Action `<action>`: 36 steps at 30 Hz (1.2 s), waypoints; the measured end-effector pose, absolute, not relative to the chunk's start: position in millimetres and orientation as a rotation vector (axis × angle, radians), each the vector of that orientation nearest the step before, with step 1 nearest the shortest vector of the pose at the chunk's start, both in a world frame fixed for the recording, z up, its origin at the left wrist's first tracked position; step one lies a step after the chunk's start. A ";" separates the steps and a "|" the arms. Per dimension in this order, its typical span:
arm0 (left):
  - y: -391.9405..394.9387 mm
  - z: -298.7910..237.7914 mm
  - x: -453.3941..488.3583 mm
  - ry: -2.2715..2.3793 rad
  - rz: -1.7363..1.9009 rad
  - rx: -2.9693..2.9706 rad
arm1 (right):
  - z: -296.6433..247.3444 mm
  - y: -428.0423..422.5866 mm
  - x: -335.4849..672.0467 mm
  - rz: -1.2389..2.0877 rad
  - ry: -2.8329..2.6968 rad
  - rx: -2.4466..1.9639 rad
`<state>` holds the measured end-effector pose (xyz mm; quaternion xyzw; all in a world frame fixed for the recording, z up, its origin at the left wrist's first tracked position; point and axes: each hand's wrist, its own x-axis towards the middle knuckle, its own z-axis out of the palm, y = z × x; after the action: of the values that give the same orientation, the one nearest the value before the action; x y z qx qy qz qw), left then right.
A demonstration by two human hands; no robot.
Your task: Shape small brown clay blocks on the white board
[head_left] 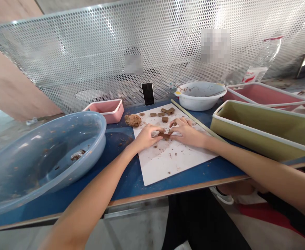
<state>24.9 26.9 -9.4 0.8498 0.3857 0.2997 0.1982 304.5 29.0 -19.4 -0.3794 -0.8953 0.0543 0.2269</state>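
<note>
My left hand (147, 136) and my right hand (185, 131) meet over a white board (168, 156) on the blue table. Both pinch a small brown piece of clay (165, 135) lying on the board between their fingertips. Behind the hands, several small brown clay blocks (165, 113) sit at the board's far edge. A rough brown clay lump (133, 120) rests at the board's far left corner.
A large blue basin (42, 156) fills the left of the table. A pink tray (107, 110), a phone (148, 93) leaning on the perforated metal screen, a white bowl (199, 95), a thin stick (194, 119), an olive bin (267, 128) and a pink bin (264, 94) stand around.
</note>
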 end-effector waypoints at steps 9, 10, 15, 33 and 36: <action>27.4 -9.6 24.7 1.086 0.833 2.394 | -15.5 28.0 303.3 0.232 -2.468 -1.090; 27.3 -9.4 24.8 1.088 0.832 2.393 | -14.2 27.2 303.4 0.232 -2.467 -1.095; 24.3 -5.6 25.1 1.082 0.808 2.389 | -9.2 23.8 307.8 0.193 -2.438 -1.095; 22.3 -4.8 30.8 0.892 0.721 2.523 | -11.9 25.8 311.6 0.149 -2.367 -1.117; 23.3 -5.5 30.6 0.903 0.704 2.508 | -12.6 26.7 311.6 0.150 -2.370 -1.115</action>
<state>30.6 23.3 -5.5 0.8930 0.3213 0.2505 0.1911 311.6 26.7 -12.6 -0.4107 -0.8733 0.0554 0.2562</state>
